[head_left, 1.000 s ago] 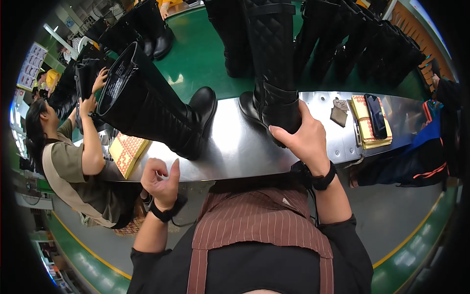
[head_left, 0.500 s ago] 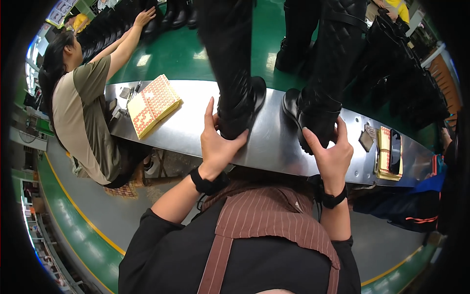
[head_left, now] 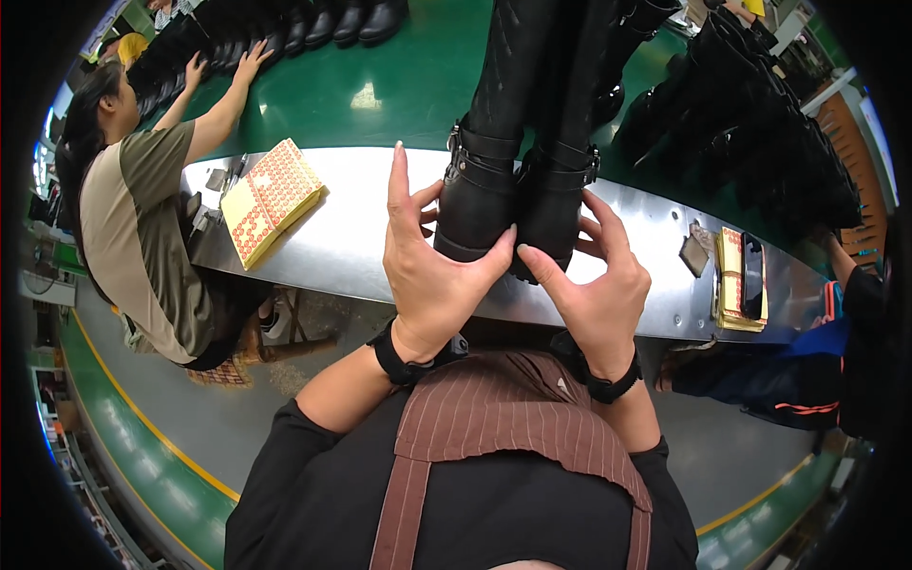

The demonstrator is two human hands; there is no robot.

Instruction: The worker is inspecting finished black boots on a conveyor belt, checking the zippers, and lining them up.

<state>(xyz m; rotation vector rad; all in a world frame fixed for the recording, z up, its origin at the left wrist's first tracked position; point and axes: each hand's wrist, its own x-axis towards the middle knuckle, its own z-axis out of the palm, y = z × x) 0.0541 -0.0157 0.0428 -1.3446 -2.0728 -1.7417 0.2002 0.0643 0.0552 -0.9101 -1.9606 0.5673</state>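
Two tall black boots stand side by side on the bare metal ledge in front of me, heels toward me. My left hand (head_left: 427, 271) is around the heel of the left boot (head_left: 465, 209), thumb across its back, index finger pointing up free. My right hand (head_left: 597, 285) cups the heel of the right boot (head_left: 549, 214), its thumb tip close to the left one and its fingers along the outer side. Buckled straps cross both ankles, and the shafts show a quilted pattern. The toes are hidden behind the heels.
A metal ledge (head_left: 351, 266) borders a green surface (head_left: 380, 123). Yellow sheets with red dots (head_left: 275, 199) lie left; a smaller stack (head_left: 730, 275) with a dark phone-like object (head_left: 752, 275) lies right. More black boots (head_left: 741, 142) stand right. A co-worker (head_left: 142, 209) reaches toward boots at left.
The two boots have come together from apart, and their heels have turned toward me. My hands have moved closer together with them. The co-worker's hands have shifted left.
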